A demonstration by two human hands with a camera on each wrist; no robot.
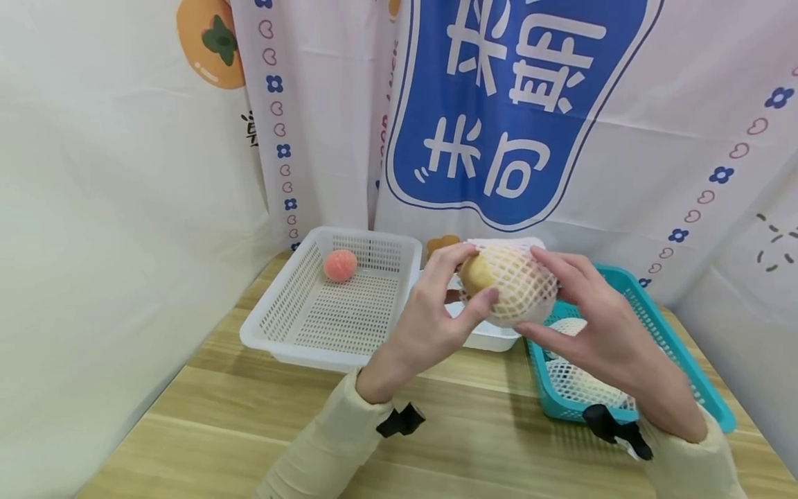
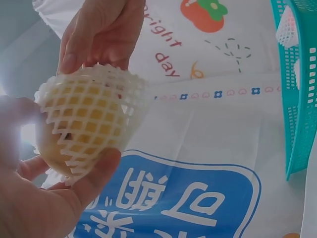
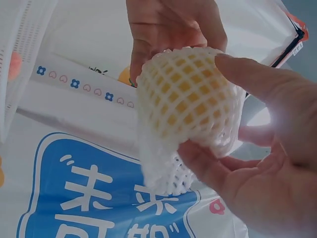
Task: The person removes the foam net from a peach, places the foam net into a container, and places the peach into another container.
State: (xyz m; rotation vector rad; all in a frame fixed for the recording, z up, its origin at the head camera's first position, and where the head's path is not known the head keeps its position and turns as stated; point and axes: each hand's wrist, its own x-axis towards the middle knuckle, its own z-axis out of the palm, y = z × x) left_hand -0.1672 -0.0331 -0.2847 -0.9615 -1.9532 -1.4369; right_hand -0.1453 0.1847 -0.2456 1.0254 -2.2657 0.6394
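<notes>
Above the table, both hands hold a round yellow fruit [image 1: 476, 274] partly wrapped in a white foam net [image 1: 524, 283]. My left hand [image 1: 427, 315] grips it from the left, thumb on the near side, where bare yellow skin shows. On the other side my right hand [image 1: 601, 326] pinches the netted fruit between thumb and fingers. In the left wrist view, the net [image 2: 94, 111] covers most of the fruit and a small dark spot shows through. The right wrist view shows loose net [image 3: 176, 173] hanging beyond the fruit.
A white slotted basket [image 1: 264, 339] at the left holds a pinkish-orange round fruit [image 1: 340, 265]. Behind the hands sits a smaller white tray [image 1: 492, 339], partly hidden. At the right, a teal basket [image 1: 701, 384] contains white foam-netted items [image 1: 576, 384]. Printed curtains hang behind the wooden table [image 1: 436, 430].
</notes>
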